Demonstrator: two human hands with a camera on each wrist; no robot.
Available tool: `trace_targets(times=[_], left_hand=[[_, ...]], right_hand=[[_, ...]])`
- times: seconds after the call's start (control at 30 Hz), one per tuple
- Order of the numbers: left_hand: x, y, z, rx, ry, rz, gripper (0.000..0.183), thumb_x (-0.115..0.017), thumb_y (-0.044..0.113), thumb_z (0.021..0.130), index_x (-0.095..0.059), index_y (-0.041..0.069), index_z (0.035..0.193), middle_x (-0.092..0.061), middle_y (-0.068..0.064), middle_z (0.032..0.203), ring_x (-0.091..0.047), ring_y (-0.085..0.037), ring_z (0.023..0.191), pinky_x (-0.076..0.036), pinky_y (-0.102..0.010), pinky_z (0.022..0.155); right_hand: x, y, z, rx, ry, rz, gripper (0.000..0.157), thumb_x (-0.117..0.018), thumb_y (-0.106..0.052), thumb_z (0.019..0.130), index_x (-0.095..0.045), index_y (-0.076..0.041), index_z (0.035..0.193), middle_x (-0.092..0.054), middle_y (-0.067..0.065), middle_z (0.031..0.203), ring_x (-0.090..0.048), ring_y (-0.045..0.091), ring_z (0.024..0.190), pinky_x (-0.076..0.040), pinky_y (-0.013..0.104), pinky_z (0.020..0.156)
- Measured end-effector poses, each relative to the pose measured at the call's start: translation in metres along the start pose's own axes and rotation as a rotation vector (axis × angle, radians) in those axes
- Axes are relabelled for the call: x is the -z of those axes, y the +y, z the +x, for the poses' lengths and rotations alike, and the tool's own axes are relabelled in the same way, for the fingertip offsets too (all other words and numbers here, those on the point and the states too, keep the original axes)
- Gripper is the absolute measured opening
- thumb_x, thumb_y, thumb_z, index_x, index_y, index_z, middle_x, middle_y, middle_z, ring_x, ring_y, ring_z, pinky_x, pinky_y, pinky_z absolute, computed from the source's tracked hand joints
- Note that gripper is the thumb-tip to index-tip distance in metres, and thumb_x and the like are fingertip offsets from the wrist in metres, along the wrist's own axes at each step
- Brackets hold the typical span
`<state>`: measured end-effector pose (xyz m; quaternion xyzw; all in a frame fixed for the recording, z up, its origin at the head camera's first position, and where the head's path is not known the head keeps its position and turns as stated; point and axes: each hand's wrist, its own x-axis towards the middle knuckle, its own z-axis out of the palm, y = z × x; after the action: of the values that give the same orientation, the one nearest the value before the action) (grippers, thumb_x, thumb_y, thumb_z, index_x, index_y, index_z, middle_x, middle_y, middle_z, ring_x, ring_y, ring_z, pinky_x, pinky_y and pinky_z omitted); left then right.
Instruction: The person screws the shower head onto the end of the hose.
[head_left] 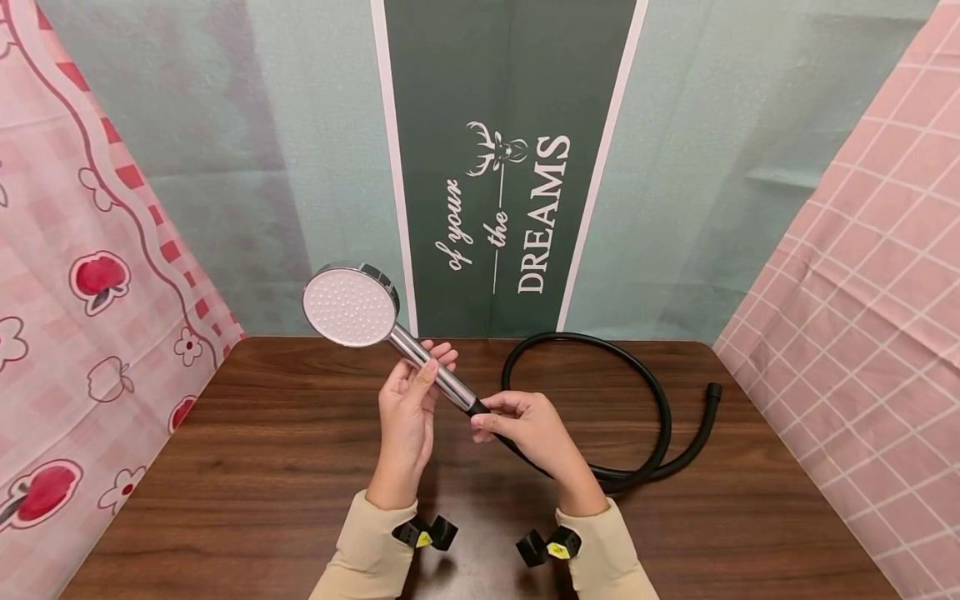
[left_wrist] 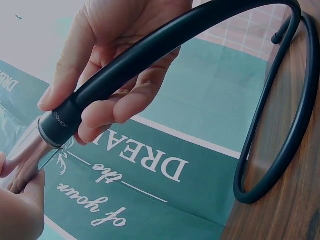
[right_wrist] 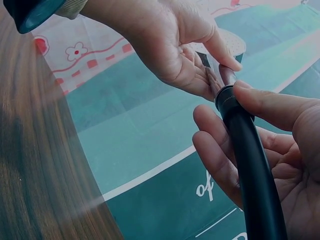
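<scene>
A chrome shower head [head_left: 351, 306] with a round white nozzle face is held tilted above the table. My left hand [head_left: 406, 406] grips its metal handle [head_left: 450, 385], thumb on top and fingers beneath. Where the handle ends, my right hand [head_left: 534, 429] pinches the black collar [left_wrist: 61, 125] of the shower hose between thumb and fingers. Collar and handle meet end to end; whether the thread is engaged I cannot tell. From the collar the black hose [right_wrist: 252, 165] runs under my right hand and loops on the table to the right.
The hose's free end [head_left: 714, 392] lies at the right of the brown wooden table [head_left: 247, 467]. A green and teal cloth [head_left: 480, 75] hangs behind. Pink patterned cloths [head_left: 112, 217] stand at both sides. A small black camera [head_left: 442, 533] sits on each wrist.
</scene>
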<state>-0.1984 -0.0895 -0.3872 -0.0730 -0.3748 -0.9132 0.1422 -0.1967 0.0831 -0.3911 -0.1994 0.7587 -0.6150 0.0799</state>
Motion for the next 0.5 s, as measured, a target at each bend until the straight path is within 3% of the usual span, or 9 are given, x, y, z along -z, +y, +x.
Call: trace_targets(times=[0.5], left_hand=[[0.0007,-0.0004,-0.0005,-0.001,-0.021,-0.001,0.03,-0.053,-0.002,0.099,-0.047,-0.012,0.127,-0.075,-0.005,0.105,-0.074,-0.015,0.098,-0.058,-0.031,0.097]], right_hand=[[0.0009,-0.0023,-0.0016,0.019,-0.02,0.002,0.028,-0.072,-0.015,0.091,-0.07,0.009,0.106,-0.073,0.028,0.088,-0.074,0.008,0.073,-0.064,0.027,0.075]])
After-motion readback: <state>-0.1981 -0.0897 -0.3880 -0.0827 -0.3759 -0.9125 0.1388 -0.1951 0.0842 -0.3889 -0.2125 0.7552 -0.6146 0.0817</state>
